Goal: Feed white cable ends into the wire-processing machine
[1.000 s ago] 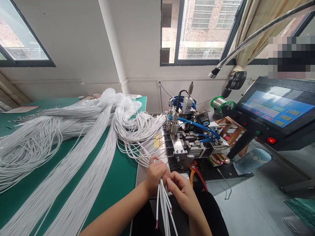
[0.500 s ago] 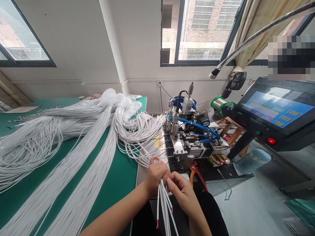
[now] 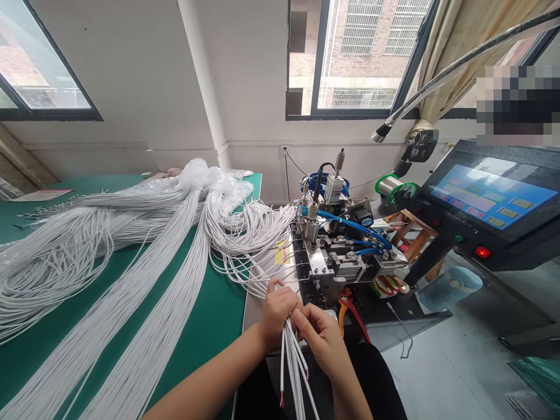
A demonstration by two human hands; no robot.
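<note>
Leftward since the earlier frame, the right hand (image 3: 321,338) pinches strands just beside the left hand (image 3: 276,312). Across the green counter (image 3: 210,315) sprawl long white wire bundles (image 3: 144,262), with a pneumatic wire machine (image 3: 336,256) just beyond. The left hand clenches a small wire bunch (image 3: 292,364), its ends hanging down. A slackened grip could drop strands into the loops behind.

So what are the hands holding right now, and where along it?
The left hand grips a bunch of white wires near their ends, which hang below it; the right hand pinches the same bunch alongside.
</note>
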